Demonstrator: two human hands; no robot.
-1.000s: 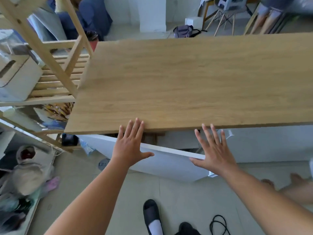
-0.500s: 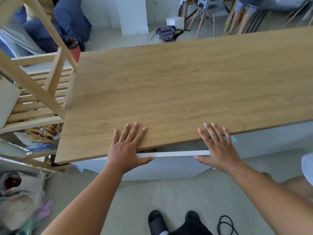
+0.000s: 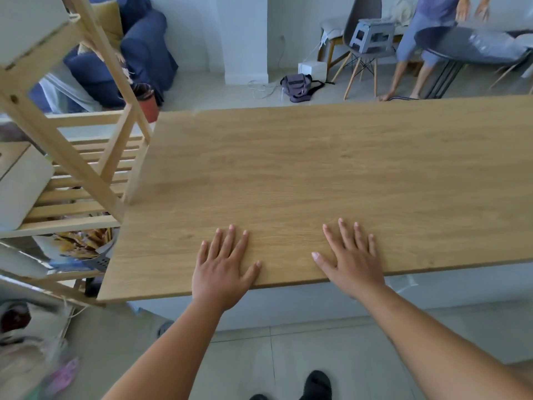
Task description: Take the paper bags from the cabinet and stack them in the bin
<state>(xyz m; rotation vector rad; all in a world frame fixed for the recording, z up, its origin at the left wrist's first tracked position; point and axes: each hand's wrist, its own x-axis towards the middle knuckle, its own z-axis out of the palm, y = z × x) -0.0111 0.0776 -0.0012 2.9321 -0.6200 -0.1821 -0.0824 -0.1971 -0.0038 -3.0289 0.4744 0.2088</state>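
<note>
My left hand (image 3: 223, 265) lies flat, palm down, fingers spread, on the near edge of the bare wooden cabinet top (image 3: 331, 174). My right hand (image 3: 353, 259) rests the same way a little to the right. Both hold nothing. The white cabinet front (image 3: 302, 304) below the top looks closed. No paper bags and no bin show in this view.
A slatted wooden shelf rack (image 3: 78, 174) stands against the top's left side, with a white box (image 3: 20, 186) on it. Cloth and bags (image 3: 31, 350) lie at lower left. Beyond the top are a grey chair (image 3: 364, 44), a purple bag (image 3: 298, 86) and another person (image 3: 424, 41).
The white cabinet door that stood ajar under the top has swung shut. Both hands moved from the door up onto the wooden top, and the view lifted.
</note>
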